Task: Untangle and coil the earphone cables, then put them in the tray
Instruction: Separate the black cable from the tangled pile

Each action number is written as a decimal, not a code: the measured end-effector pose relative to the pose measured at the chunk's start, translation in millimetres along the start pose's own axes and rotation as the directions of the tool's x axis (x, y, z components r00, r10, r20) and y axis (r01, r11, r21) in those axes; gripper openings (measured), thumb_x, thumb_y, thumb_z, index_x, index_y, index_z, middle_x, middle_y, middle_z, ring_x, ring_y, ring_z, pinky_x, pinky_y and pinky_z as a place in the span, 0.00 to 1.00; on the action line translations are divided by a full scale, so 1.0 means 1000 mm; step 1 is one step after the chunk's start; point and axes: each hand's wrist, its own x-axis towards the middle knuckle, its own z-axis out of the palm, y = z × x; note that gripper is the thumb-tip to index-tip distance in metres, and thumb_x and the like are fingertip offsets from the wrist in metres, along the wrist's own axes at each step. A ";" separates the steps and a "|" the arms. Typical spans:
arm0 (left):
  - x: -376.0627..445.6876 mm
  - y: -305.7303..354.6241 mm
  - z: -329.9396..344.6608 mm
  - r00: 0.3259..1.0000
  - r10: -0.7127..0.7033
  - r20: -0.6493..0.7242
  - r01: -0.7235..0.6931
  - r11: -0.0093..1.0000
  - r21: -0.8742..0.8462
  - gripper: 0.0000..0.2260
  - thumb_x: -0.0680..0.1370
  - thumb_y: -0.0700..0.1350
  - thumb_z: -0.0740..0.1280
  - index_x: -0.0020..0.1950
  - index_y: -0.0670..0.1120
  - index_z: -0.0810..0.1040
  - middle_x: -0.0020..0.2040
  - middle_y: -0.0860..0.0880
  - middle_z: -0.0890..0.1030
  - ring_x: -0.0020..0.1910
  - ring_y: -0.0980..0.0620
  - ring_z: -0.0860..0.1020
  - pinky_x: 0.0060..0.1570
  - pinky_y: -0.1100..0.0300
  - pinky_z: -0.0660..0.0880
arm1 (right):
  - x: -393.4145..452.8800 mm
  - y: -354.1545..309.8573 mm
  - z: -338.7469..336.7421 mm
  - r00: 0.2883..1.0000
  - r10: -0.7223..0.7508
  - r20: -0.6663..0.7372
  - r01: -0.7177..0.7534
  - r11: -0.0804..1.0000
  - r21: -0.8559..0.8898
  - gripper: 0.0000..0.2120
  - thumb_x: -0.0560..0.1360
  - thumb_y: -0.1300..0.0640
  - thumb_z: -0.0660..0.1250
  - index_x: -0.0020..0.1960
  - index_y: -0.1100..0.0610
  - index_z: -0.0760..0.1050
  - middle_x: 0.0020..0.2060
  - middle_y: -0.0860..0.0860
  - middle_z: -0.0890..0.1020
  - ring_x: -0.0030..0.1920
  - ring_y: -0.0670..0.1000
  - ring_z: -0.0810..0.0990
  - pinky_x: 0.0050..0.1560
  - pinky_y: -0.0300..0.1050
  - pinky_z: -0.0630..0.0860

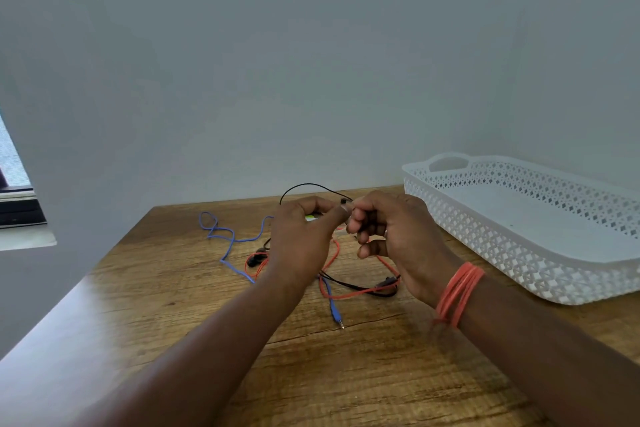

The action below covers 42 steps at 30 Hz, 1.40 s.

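Right, both forearms are reaching in from the bottom edge, converging over the middle of the table (346,374). No writing is showing that can be read; only a small yellow-green patch is peeking out beside the left thumb, too small to make out.

Nearest, a blue plug (335,314) is lying on the wood, its blue cable (227,248) running back under the hands and looping off to the left. Beside it, the red cable (349,295) and the black cable (360,288) are lying crossed in a tangle below the right wrist, which is wearing orange bands (459,295). Black earbuds (257,258) are sitting left of the left hand.

Just above the tangle, the left hand (303,239) and the right hand (391,232) are meeting fingertip to fingertip, both with fingers curled, pinching the black cable between them. From that pinch, a black loop is arching up and over the left hand.

Further back on the right, the white lattice tray (519,263) is sitting well apart from the cables, against the wall (311,62).
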 end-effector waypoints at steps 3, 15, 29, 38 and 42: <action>0.001 -0.002 0.000 0.995 -0.095 0.018 0.096 0.994 -0.059 0.08 0.75 0.46 0.72 0.37 0.43 0.82 0.22 0.58 0.71 0.22 0.61 0.67 0.32 0.61 0.63 | 0.001 0.001 0.000 1.000 0.001 -0.001 -0.001 1.000 0.005 0.11 0.75 0.60 0.63 0.35 0.62 0.75 0.29 0.55 0.78 0.28 0.49 0.72 0.25 0.41 0.72; 0.003 -0.005 0.000 0.995 -0.099 0.031 0.101 0.993 -0.062 0.08 0.75 0.44 0.71 0.40 0.40 0.82 0.22 0.58 0.71 0.23 0.60 0.66 0.31 0.61 0.63 | 0.001 0.001 0.000 1.000 0.009 -0.005 -0.009 1.000 -0.001 0.11 0.75 0.61 0.63 0.34 0.61 0.75 0.29 0.55 0.78 0.27 0.49 0.71 0.24 0.41 0.71; 0.002 -0.006 0.000 0.999 -0.039 0.017 0.039 0.999 -0.022 0.08 0.74 0.45 0.71 0.38 0.42 0.82 0.23 0.58 0.73 0.25 0.61 0.69 0.36 0.59 0.64 | 0.001 0.002 0.000 1.000 0.008 0.002 -0.008 1.000 -0.009 0.12 0.75 0.62 0.63 0.33 0.61 0.74 0.28 0.55 0.78 0.28 0.49 0.71 0.24 0.41 0.72; 0.001 -0.009 0.000 0.994 0.104 -0.030 -0.098 0.983 0.155 0.06 0.74 0.47 0.71 0.37 0.48 0.83 0.37 0.55 0.83 0.44 0.56 0.80 0.48 0.53 0.75 | 0.000 0.001 -0.001 1.000 0.020 0.000 -0.020 1.000 -0.005 0.11 0.75 0.62 0.63 0.34 0.62 0.74 0.29 0.55 0.77 0.28 0.49 0.71 0.24 0.41 0.72; 0.002 -0.011 0.001 0.993 0.108 -0.055 -0.097 0.979 0.177 0.06 0.74 0.47 0.71 0.37 0.49 0.83 0.38 0.54 0.83 0.45 0.54 0.80 0.49 0.50 0.75 | 0.001 0.003 -0.001 1.000 0.021 0.000 -0.021 1.000 -0.007 0.10 0.75 0.62 0.63 0.35 0.62 0.74 0.29 0.55 0.77 0.29 0.49 0.72 0.25 0.41 0.73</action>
